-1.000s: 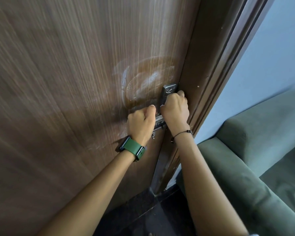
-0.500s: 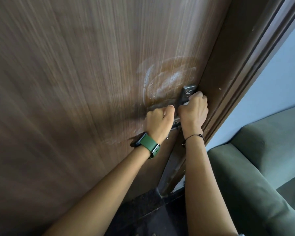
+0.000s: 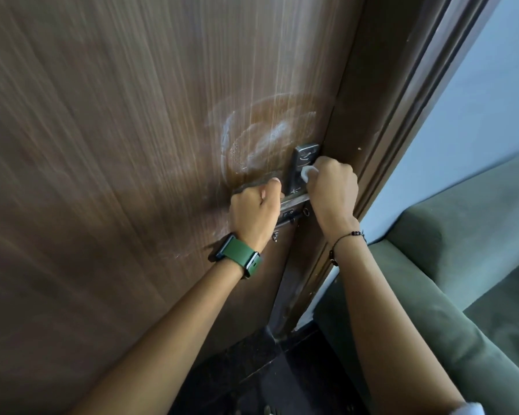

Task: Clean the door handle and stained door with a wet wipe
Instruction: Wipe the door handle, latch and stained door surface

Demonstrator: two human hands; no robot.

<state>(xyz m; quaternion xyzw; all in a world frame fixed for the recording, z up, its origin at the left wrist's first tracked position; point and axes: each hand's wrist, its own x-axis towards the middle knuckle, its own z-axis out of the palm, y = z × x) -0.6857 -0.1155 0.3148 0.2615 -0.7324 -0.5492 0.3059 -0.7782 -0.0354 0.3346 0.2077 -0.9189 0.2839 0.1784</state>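
Right now your left hand (image 3: 253, 215) is fisted around the door handle (image 3: 294, 199), and your right hand (image 3: 331, 187) pinches the wet wipe (image 3: 306, 172) against the lock plate (image 3: 302, 164) just above. Soft and slippery, it probably needs bunching; the stain (image 3: 258, 142) sits above your left hand.

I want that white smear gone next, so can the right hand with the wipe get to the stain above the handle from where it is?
Probably yes. The right hand holds the wet wipe against the lock plate, and the white stain lies just up and left on bare door. Nothing sits between them; the left hand grips the handle lower down.
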